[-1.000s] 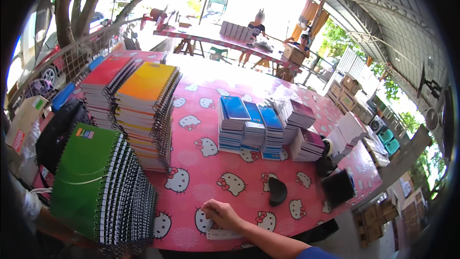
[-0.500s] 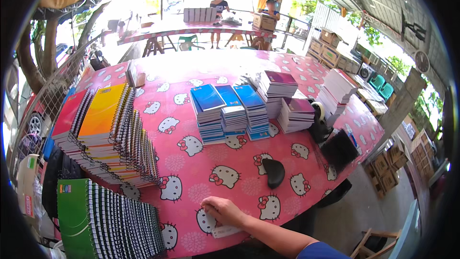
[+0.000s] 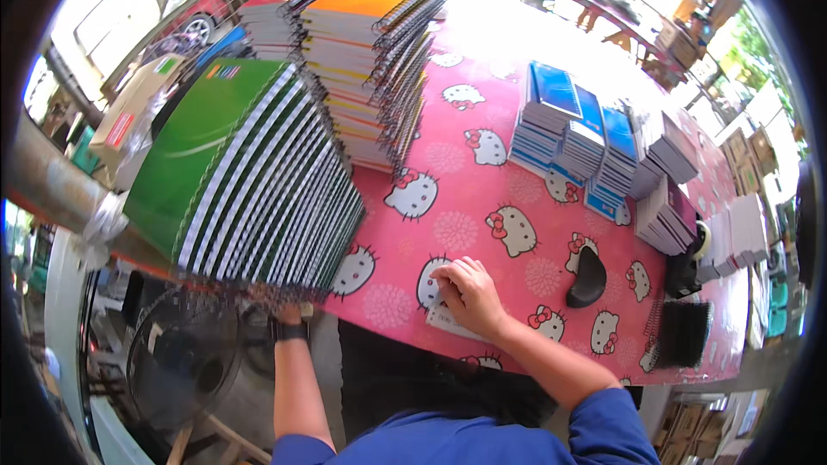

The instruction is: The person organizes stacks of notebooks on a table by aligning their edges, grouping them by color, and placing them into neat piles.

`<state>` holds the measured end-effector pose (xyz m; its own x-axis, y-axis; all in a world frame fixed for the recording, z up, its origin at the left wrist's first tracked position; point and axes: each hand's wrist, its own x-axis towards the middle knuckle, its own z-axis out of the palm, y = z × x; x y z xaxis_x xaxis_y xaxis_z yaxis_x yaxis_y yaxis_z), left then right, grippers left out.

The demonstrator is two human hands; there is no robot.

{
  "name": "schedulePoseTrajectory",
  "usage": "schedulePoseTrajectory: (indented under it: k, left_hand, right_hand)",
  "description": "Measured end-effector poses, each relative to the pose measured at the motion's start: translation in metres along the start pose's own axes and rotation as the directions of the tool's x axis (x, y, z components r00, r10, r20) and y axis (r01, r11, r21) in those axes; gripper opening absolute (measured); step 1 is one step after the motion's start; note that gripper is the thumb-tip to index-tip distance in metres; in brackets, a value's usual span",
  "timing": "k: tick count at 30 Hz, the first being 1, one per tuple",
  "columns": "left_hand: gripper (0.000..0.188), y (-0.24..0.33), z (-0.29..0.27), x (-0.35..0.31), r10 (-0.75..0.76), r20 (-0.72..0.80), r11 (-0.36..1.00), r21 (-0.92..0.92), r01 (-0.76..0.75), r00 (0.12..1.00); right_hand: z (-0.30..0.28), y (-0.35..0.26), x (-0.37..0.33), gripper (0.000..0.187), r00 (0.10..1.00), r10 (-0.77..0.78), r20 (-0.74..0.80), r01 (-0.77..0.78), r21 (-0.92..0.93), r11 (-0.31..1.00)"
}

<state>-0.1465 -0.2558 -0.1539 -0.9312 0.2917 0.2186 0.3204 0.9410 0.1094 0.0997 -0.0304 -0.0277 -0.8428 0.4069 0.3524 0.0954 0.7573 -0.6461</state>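
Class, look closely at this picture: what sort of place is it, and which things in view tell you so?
Probably an open-air, roofed work area where notebooks are sorted or packed. Tall stacks of spiral notebooks and smaller blue-covered stacks fill a table with a pink cartoon-cat cloth, and daylight, trees and a parked car lie beyond.

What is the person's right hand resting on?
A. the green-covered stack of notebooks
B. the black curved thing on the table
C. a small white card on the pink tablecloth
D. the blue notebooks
C: the right hand lies flat on a small white card at the near edge of the pink tablecloth, apart from the notebook stacks.
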Motion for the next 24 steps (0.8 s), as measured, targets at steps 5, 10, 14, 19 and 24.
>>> schedulePoseTrajectory:
  k: [5, 10, 14, 19, 24]
  left_hand:
    - [0.052, -0.029, 0.017, 0.008, 0.068, -0.249, 0.681, 0.719, 0.137, 0.966]
    - [0.048, -0.004, -0.030, 0.029, 0.111, -0.334, 0.884, -0.397, -0.247, 0.936]
    - [0.047, -0.017, -0.037, 0.046, 0.350, -0.450, 0.793, -0.325, -0.516, 0.821]
    - [0.040, 0.046, -0.067, 0.031, 0.181, -0.459, 0.519, -0.706, -0.481, 0.870]
    - [0.040, 0.040, -0.056, 0.036, 0.025, -0.219, 0.096, -0.971, -0.220, 0.975]
  right_hand:
    - [0.005, -0.007, 0.003, 0.013, 0.994, -0.092, 0.056, 0.093, -0.022, 0.995]
    - [0.036, -0.045, 0.041, 0.064, 0.870, 0.327, 0.368, -0.492, 0.670, 0.556]
    - [0.074, -0.064, 0.069, 0.090, 0.897, 0.242, 0.371, -0.442, 0.775, 0.451]
    - [0.073, -0.063, 0.069, 0.093, 0.874, 0.295, 0.387, -0.485, 0.741, 0.464]
    - [0.081, -0.071, 0.075, 0.097, 0.920, 0.250, 0.303, -0.393, 0.709, 0.586]
